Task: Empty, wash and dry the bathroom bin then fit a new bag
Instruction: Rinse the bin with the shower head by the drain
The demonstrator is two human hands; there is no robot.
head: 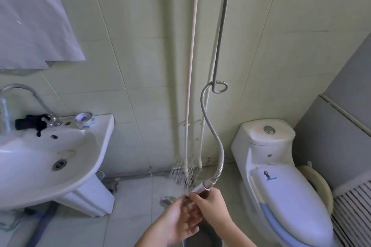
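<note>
The right hand point(210, 202) grips the spraying shower head point(197, 187) above the bin point(202, 240); the left hand point(180, 220), fingers relaxed, catches water.

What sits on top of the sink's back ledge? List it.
On the sink ledge: a chrome tap, a black object beside it and a tape roll. The ledge's left end runs out of frame.

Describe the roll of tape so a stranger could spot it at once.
Find the white sink on the left. On its back ledge, right of the tap, lies the roll of tape. It is the only ring-shaped thing there, clear with a white and blue core.
</note>
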